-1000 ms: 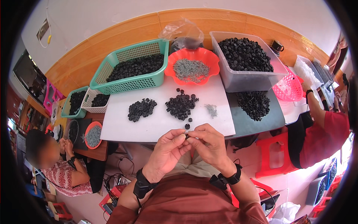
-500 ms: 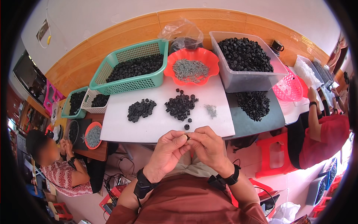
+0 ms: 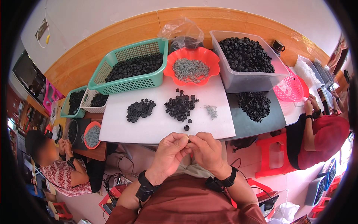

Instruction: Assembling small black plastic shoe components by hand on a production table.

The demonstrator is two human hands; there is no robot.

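Note:
Both hands meet in front of the table's near edge, fingertips pinched together. My left hand (image 3: 168, 154) and my right hand (image 3: 207, 152) close on a small black part (image 3: 189, 139), mostly hidden by the fingers. Just beyond them on the white board (image 3: 149, 128) lie two loose black parts, the nearer a round black cap (image 3: 187, 127). Farther up is a pile of black caps (image 3: 180, 106). A second pile of flat black pieces (image 3: 141, 110) lies to its left, and a small heap of grey screws (image 3: 211, 111) to its right.
Behind stand a green basket (image 3: 128, 87) of black parts, a red scalloped bowl (image 3: 170, 78) of screws and a clear bin (image 3: 248, 80) of black pieces. More black parts (image 3: 254, 105) lie on the dark board at right. Co-workers sit left (image 3: 67, 171) and right (image 3: 328, 140).
My hands stay pinched together, shifting very slightly; the black part is now more covered by the fingers. The right co-worker's hands have come lower and closer together.

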